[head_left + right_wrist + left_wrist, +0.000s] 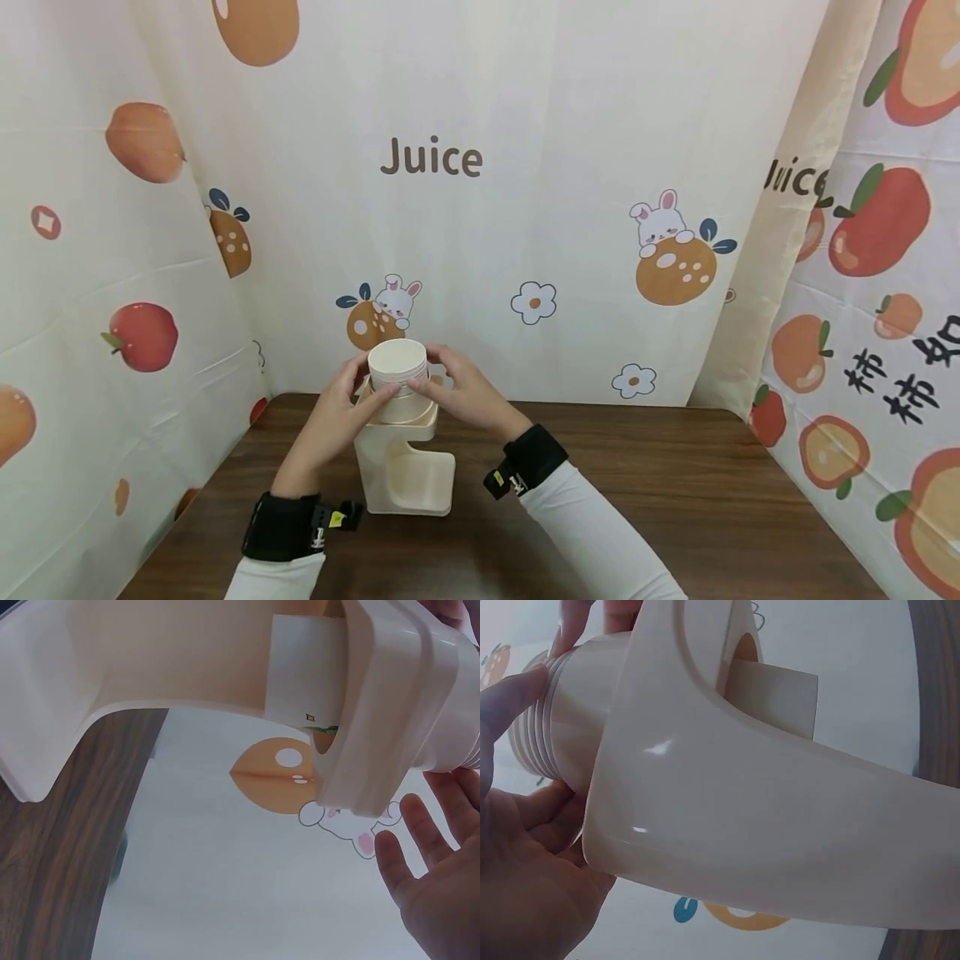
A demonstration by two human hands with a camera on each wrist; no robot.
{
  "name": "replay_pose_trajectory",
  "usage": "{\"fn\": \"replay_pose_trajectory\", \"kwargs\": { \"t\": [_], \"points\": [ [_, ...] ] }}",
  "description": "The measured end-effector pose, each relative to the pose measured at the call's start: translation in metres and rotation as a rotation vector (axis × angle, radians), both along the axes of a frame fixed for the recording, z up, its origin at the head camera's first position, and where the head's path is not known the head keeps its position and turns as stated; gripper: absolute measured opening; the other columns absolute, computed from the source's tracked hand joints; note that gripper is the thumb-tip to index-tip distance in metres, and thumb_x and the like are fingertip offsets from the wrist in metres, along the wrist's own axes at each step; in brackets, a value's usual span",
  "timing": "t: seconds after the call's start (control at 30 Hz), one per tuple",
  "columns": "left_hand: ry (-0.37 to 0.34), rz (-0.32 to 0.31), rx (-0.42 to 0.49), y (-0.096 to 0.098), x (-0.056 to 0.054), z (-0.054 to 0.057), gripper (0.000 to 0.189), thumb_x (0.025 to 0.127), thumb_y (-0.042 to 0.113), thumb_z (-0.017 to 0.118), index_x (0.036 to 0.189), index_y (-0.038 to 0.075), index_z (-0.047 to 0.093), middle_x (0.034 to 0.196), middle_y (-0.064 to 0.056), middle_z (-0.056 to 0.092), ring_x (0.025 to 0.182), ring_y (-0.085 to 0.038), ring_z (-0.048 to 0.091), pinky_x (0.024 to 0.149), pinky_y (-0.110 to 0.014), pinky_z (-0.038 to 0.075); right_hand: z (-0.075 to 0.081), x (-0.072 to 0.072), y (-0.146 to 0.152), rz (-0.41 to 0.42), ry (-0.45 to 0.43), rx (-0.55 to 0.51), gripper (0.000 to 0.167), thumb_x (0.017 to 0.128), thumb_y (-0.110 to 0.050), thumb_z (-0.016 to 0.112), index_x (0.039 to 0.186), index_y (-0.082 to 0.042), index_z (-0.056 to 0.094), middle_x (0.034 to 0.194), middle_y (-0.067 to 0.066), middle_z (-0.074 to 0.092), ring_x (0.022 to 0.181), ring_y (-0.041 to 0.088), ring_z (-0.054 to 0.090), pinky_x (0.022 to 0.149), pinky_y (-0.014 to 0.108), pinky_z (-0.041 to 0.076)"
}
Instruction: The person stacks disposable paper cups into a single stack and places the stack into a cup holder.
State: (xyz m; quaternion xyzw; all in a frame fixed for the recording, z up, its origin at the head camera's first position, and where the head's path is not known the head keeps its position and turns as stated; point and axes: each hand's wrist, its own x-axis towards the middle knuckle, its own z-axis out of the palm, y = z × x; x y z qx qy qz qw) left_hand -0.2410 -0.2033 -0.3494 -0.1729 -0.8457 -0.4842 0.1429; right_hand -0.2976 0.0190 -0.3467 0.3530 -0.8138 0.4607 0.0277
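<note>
A cream plastic stand, shaped like a C with a flat foot, stands upright on the table. Its upper arm carries a pale cylinder topped by a round ribbed lid. My left hand grips the lid from the left, thumb on the ribs. From the right, my right hand holds the same lid between thumb and fingers; in the right wrist view some of its fingers spread clear below. Under the upper arm, a white piece with a small printed mark pokes out of a rounded opening.
The dark wood table runs back to a white curtain printed with fruit, flowers and rabbits. Similar cloth hangs at the left, and more at the right. Black straps with small cameras circle both wrists.
</note>
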Motion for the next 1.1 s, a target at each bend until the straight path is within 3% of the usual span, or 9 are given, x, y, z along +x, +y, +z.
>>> {"fn": "replay_pose_trajectory", "kwargs": {
  "t": [0.23,0.63,1.1],
  "points": [
    [0.001,0.008,-0.046,0.002,0.003,-0.005,0.073,0.1,0.039,0.062,0.154,0.003,0.029,0.152,-0.024,0.033,0.141,-0.046,0.03,0.105,-0.07,0.026,-0.007,-0.001,0.001,-0.012,0.002,0.02,0.06,0.097,-0.053,0.059,0.145,-0.018,0.046,0.143,-0.002,0.05,0.135,0.015,0.043,0.109,0.053,0.035],
    [0.003,0.051,-0.028,0.009,0.007,-0.012,0.073,0.1,0.041,0.062,0.154,0.003,0.03,0.149,-0.022,0.035,0.142,-0.044,0.03,0.107,-0.069,0.024,-0.009,0.004,0.003,-0.018,-0.028,0.028,0.059,0.098,-0.054,0.057,0.147,-0.023,0.044,0.145,-0.002,0.05,0.137,0.018,0.042,0.109,0.058,0.033],
    [0.022,0.096,0.038,0.007,0.015,-0.015,0.073,0.097,0.041,0.066,0.153,0.007,0.034,0.148,-0.018,0.037,0.138,-0.038,0.036,0.108,-0.066,0.028,-0.016,0.006,0.004,-0.005,-0.005,0.017,0.062,0.1,-0.053,0.055,0.152,-0.024,0.039,0.143,-0.006,0.051,0.134,0.012,0.044,0.109,0.051,0.035]
  ]
}}
